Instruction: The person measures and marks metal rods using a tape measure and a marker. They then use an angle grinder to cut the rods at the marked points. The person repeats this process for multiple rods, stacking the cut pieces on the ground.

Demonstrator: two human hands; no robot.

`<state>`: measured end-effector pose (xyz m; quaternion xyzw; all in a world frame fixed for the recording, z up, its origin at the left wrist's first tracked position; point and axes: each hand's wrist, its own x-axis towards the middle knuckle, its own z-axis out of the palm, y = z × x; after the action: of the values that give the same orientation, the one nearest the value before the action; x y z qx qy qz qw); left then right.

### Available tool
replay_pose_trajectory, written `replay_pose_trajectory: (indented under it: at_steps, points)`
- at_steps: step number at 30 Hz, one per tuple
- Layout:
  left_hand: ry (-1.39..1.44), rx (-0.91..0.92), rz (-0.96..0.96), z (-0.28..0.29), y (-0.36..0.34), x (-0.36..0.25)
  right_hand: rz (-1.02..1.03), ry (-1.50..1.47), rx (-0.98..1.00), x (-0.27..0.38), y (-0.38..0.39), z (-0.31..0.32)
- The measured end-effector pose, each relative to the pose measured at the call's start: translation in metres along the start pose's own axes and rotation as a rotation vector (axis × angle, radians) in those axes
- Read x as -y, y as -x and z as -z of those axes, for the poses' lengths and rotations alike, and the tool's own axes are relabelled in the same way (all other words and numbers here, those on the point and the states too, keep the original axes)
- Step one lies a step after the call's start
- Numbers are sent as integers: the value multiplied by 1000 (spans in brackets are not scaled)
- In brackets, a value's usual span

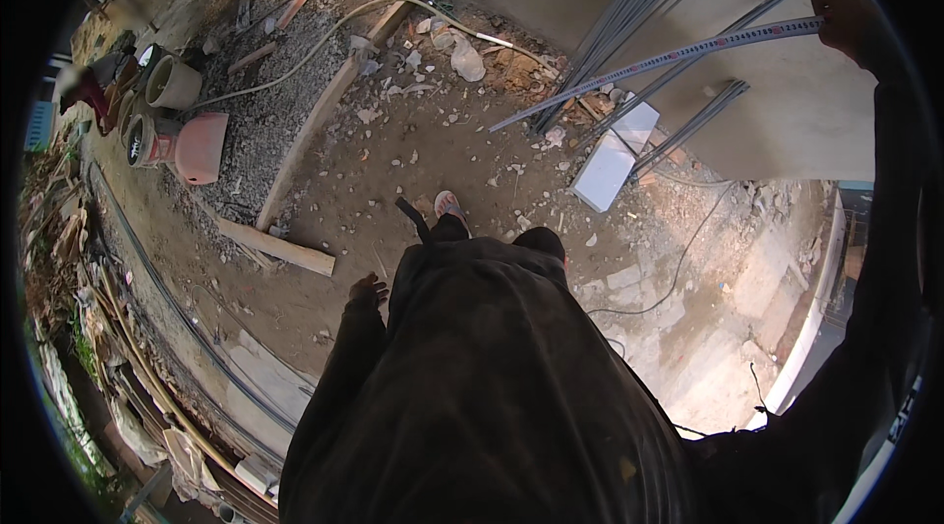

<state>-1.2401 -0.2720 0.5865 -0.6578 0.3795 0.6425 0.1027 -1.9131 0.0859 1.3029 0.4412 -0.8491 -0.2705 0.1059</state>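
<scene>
My right hand (848, 21) is raised at the upper right, its fingers closed around one end of a measuring tape (678, 56). The white tape runs out from my fist down to the left in front of a smooth grey wall, and its other end hangs free above the dirt. It passes in front of several long grey metal bars (629, 18) that lean against the wall. Low beside my body, my left hand (369, 290) hangs with nothing in it, its fingers loosely apart.
A white box-shaped block (616, 158) lies under the bars. Timber boards (307, 141), a pale hose (295, 70), and rubble cover the ground. Buckets (174, 84) and a pink tub (203, 147) stand left, near another person (96, 96). A dark cable (678, 273) crosses the right side.
</scene>
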Motion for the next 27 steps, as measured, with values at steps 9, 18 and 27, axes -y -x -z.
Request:
replay_pose_trajectory:
  at_steps: [9,18,27]
  points:
    - [236,-9,-309,-84,2,-175,92,221,35,-97,-153,-93]
    - [562,-243,87,-236,-30,-44,115,525,165,-152,-272,-154]
    - [223,43,-221,-458,-30,-123,-47,448,156,-241,-377,-258]
